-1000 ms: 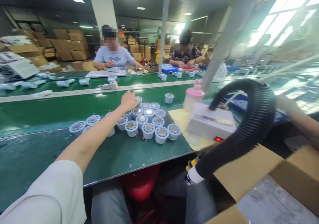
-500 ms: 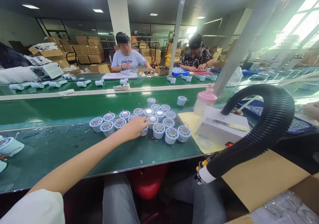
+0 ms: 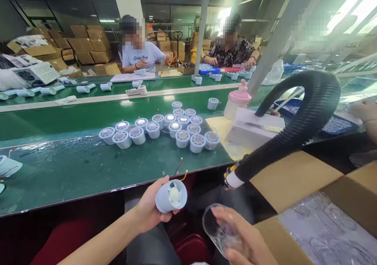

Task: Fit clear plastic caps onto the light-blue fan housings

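From my remote seat I can make out one print only: dark slanted lettering [image 3: 141, 57] across the chest of the pale blue T-shirt [image 3: 148, 50], left of centre. I read it as roughly "Earth Boy", though blur keeps me from being certain of every letter.

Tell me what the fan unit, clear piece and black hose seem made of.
Fan unit, in the left hand: probably hard plastic, satin, with an evenly coloured, smooth rim.
Clear piece, in the right hand: glossy plastic, possibly glass; see-through with bright edges.
Black hose: likely flexible plastic or rubber, slightly shiny, ridged and arched.
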Motion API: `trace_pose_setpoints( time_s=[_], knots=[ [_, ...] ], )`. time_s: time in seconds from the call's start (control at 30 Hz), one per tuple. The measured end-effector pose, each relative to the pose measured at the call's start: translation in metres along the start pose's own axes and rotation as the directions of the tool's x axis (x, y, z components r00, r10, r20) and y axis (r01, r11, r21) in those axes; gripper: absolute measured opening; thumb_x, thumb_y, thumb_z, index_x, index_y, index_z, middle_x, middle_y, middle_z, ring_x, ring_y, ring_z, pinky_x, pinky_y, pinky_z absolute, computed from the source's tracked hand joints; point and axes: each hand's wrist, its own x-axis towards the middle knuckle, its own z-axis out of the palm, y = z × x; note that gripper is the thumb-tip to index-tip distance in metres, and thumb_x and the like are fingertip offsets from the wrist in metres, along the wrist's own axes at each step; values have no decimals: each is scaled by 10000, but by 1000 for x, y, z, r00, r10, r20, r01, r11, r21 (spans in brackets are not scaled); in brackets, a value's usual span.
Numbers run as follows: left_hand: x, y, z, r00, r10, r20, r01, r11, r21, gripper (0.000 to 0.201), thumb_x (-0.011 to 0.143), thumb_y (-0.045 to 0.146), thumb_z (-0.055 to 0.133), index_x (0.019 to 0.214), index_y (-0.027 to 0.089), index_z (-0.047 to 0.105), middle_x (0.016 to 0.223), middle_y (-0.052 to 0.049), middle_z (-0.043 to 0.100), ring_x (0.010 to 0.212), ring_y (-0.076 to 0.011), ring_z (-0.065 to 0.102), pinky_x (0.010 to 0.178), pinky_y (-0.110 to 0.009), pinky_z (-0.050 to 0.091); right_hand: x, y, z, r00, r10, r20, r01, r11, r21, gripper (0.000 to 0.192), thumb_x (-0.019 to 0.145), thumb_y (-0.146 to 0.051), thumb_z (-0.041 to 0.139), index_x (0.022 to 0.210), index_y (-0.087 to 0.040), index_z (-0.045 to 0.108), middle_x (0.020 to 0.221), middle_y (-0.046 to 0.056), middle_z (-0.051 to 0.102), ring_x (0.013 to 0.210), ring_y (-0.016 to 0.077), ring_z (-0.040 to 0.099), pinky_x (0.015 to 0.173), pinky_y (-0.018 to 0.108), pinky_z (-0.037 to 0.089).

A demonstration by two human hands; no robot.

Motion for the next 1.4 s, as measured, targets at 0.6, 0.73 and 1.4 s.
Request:
trace_pose_setpoints(
  time_s=[0.6,0.73,1.4],
  knots=[
    [-2,-23,14,822,442,360,-513,300,804,492,682,409,783,1111,252,601,1004,-23,530,906,-175,547,804,-293,455,48,-49,10,986,159,58,-153,983,-100,255,918,-237,492,710,-198,634,1077,65,563,976,188,596,837,306,478],
    [5,-29,7,760,456,464,-608,244,756,668,554,441,851,1164,286,627,1121,-67,505,1066,-239,537,938,-375,454,50,-51,8,969,245,-17,-243,967,79,289,854,-288,552,591,-175,590,963,74,571,824,178,602,659,266,486],
    [-7,-35,15,933,70,352,-217,891,399,743,672,361,802,1323,272,455,1095,-83,627,766,-152,640,566,-218,533,23,-34,-11,993,-58,103,65,996,-60,463,777,-192,734,1205,-270,574,1311,80,595,1170,228,585,980,339,504]
  ],
)
